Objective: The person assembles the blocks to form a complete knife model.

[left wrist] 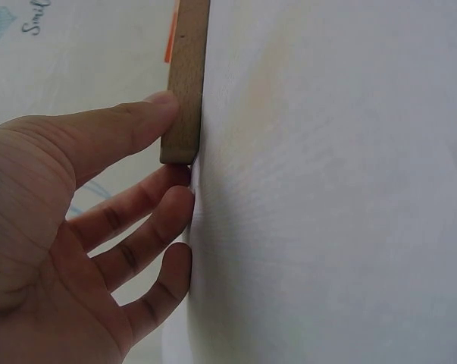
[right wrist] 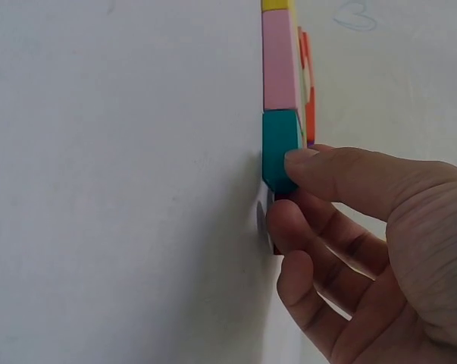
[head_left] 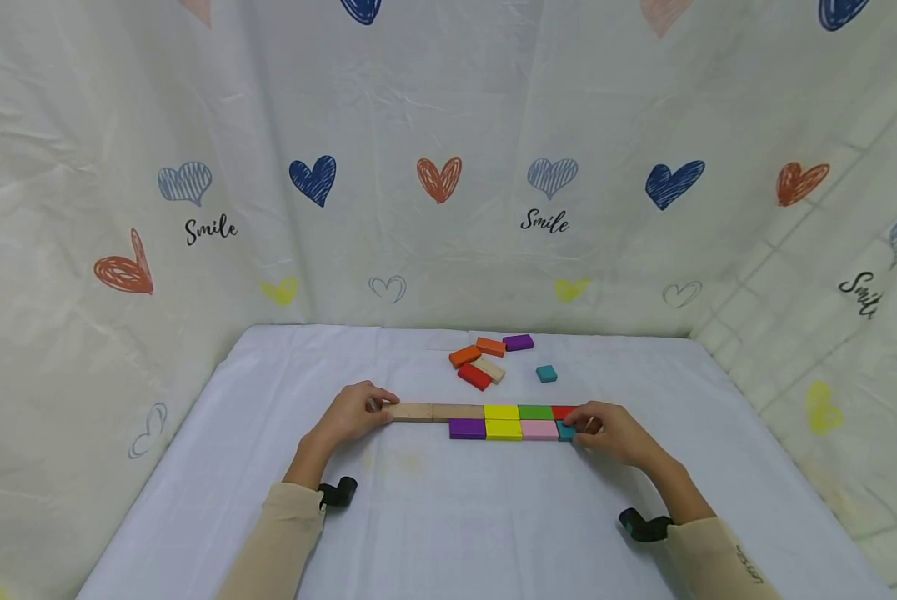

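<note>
the left hand [head_left: 354, 412] is nearly closed, its thumb and forefinger pinching the outer end of a plain tan wooden rectangular block [head_left: 411, 412]; its other fingers bend loosely beside that end. the right hand [head_left: 613, 432] is nearly closed too, thumb on a short teal rectangular block [head_left: 564, 431], fingers curled round behind it; whether the forefinger also touches the red rectangular block [head_left: 564, 412] just past it, i cannot tell.

rightward from the left grip, end to end, run a second tan wooden block [head_left: 458, 412], a yellow rectangular block [head_left: 501, 412], a green rectangular block [head_left: 535, 412] and that red one. leftward from the right grip, in a nearer row against the first, lie a pink rectangular block [head_left: 539, 430], another yellow block [head_left: 503, 430] and a purple rectangular block [head_left: 467, 429].

beyond both grips, loose blocks [head_left: 474, 377] in orange, red, tan, purple and teal lie scattered on the white cloth [head_left: 448, 517].
</note>
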{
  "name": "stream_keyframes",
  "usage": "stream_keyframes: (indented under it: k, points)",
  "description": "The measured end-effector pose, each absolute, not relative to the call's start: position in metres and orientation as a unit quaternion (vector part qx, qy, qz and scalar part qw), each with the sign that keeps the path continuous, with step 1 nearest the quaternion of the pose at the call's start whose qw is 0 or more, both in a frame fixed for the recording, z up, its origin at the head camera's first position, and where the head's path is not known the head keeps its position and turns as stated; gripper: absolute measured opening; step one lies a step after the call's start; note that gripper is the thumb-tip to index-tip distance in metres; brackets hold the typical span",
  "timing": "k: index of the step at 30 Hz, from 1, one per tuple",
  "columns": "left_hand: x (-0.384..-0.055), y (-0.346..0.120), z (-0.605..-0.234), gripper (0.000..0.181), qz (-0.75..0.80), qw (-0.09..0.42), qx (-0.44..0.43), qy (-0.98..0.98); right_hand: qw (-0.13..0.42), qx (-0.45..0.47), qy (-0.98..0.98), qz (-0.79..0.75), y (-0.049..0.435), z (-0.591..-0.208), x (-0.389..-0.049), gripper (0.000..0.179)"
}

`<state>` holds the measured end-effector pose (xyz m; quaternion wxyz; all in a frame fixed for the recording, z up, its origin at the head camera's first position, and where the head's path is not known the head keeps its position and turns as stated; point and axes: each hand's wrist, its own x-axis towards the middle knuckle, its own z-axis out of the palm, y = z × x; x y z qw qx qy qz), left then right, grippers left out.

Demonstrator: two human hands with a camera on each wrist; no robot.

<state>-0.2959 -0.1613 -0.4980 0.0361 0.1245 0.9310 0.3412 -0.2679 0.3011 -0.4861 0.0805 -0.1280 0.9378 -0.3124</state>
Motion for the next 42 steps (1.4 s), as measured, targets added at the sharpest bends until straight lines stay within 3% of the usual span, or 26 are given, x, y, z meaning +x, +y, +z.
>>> stream_keyframes:
  k: [19,33,42]
  points:
    - [-0.297,-0.161,-0.499,0.025,0.344,0.033,0.129,0.929,0.074,-0.146,0.938,-0.304,0.299,-0.473,-0.277,0.021]
    - [-0.296,-0.163,-0.499,0.025,0.352,0.032,0.127,0.927,0.053,-0.148,0.906,-0.394,0.255,-0.459,-0.329,0.036]
    - [-0.296,-0.162,-0.5,0.025,0.352,0.032,0.128,0.927,0.093,-0.128,0.9,-0.406,0.228,-0.479,-0.359,0.045]
